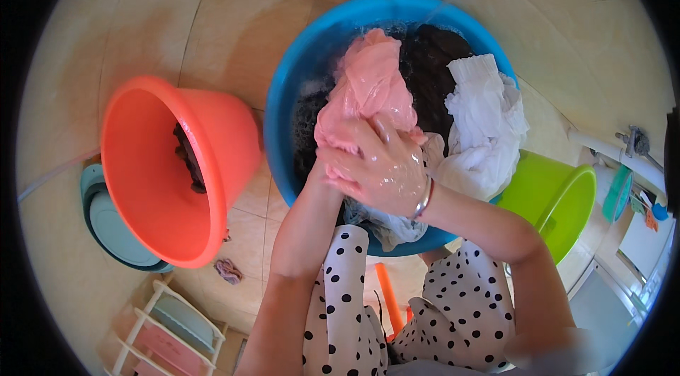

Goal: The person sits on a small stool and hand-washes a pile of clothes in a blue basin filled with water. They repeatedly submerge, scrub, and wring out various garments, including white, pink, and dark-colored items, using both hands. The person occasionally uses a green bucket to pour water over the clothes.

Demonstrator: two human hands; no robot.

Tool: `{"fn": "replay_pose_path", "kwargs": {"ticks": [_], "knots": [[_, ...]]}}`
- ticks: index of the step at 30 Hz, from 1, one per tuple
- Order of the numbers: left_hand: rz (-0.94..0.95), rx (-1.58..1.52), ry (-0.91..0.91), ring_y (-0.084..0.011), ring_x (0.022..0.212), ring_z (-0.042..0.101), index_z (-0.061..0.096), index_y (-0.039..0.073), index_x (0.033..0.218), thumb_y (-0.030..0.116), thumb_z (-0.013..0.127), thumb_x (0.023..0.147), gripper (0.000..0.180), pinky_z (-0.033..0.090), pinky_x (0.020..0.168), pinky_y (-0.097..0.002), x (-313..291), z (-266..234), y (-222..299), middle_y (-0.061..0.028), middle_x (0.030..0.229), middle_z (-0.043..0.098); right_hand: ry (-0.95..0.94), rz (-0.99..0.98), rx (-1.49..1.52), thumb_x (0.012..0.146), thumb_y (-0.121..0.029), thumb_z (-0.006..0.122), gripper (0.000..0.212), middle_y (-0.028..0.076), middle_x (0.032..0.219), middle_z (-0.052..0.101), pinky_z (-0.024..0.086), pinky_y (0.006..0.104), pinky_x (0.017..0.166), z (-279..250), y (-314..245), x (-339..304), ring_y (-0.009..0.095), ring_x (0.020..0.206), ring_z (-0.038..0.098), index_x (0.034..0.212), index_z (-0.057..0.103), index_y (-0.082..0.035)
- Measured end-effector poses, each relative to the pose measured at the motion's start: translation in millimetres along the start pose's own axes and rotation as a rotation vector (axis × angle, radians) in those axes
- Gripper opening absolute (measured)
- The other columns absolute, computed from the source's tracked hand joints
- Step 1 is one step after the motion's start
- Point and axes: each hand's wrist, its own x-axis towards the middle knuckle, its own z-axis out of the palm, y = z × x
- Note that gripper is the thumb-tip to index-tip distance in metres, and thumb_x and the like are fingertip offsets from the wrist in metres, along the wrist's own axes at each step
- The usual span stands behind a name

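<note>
Wet, soapy pink cloth (pixel 374 82) is bunched between my two hands over a large blue basin (pixel 283 93). My right hand (pixel 386 167), with a silver bracelet at the wrist, presses over the cloth with its fingers curled round it. Beneath it, my left hand (pixel 327 172) also grips the pink cloth; its fingers are mostly hidden. White cloth (pixel 485 114) hangs over the basin's right side. Dark cloth (pixel 428 64) lies in sudsy water behind the pink one. Greyish cloth (pixel 389 227) rests at the near edge.
An orange-red bucket (pixel 237 142) with dark cloth inside lies to the left, beside a teal basin (pixel 120 227). A lime-green bucket (pixel 549 195) stands to the right. A white rack (pixel 170 333) is at lower left. Small crumpled cloth (pixel 228 270) lies on the tiled floor.
</note>
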Motion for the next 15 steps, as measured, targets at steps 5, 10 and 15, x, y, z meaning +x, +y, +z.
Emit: {"fn": "replay_pose_path", "kwargs": {"ticks": [5,10,15], "knots": [[0.135,0.017,0.101,-0.0223,0.113,0.054,0.049,0.007,0.127,0.047,0.043,0.097,0.051,0.044,0.097,-0.0378,-9,-11,-14,-0.009,0.122,0.056,0.137,0.018,-0.039,0.062,-0.026,0.073,0.02,0.001,0.083,0.052,0.046,0.0322,0.053,18,7,26,0.02,0.076,0.057,0.079,0.064,-0.019],[0.25,0.043,0.178,-0.023,0.116,0.052,0.047,0.006,0.13,0.047,0.041,0.097,0.053,0.043,0.099,-0.0382,8,-31,-26,-0.0097,0.127,0.054,0.195,0.025,0.023,0.063,-0.02,0.075,0.018,0.004,0.082,0.06,0.05,0.0361,0.059,22,32,38,0.024,0.074,0.062,0.075,0.062,-0.015],[0.318,0.119,0.258,-0.0236,0.119,0.051,0.045,0.006,0.133,0.047,0.039,0.098,0.055,0.041,0.101,-0.0386,9,-45,-18,-0.0103,0.131,0.052,0.075,0.189,0.193,0.069,-0.024,0.068,0.015,0.009,0.079,0.063,0.052,0.0413,0.063,32,46,54,0.03,0.08,0.063,0.073,0.061,-0.011]]}}
